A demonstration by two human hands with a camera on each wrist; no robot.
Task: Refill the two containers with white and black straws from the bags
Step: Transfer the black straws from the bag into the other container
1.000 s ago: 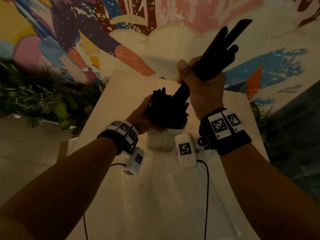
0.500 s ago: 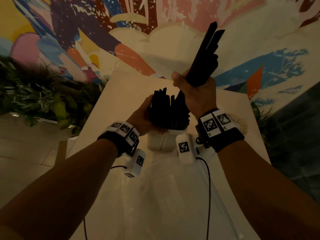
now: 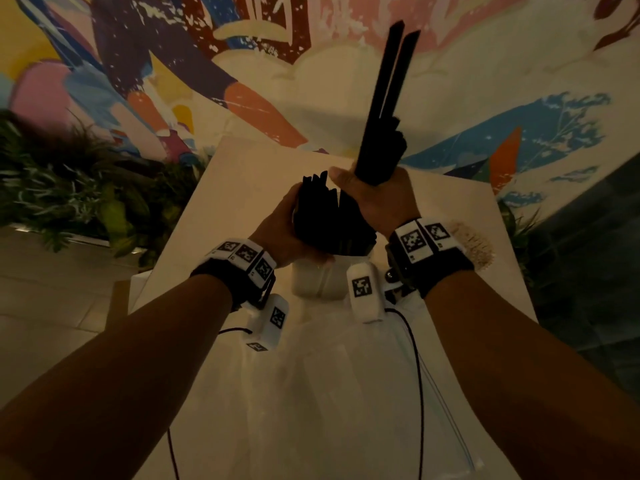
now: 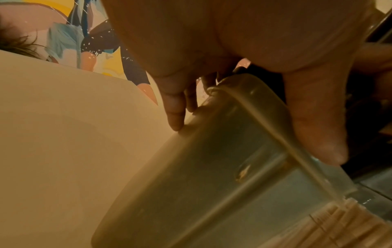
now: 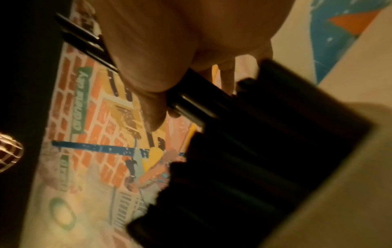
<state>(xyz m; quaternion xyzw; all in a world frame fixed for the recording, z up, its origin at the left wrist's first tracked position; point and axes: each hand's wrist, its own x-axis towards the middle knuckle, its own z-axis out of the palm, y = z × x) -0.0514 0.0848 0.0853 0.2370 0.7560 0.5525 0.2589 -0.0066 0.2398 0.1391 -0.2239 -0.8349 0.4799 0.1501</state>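
A translucent white container stands mid-table, packed with black straws. My left hand wraps round its top, thumb on one side and fingers on the other of the container. My right hand grips a bundle of black straws, held nearly upright just above and right of the container; the bundle's lower ends are hidden among the standing straws. In the right wrist view the hand clamps the bundle above the packed straws.
White straws show at the right behind my right wrist, also low in the left wrist view as white straws. A clear plastic bag lies on the white table in front of me. Plants border the left.
The bundle in my right hand has swung from leaning right to nearly upright, and the hand has shifted left and down toward the container. My left hand has stayed put.
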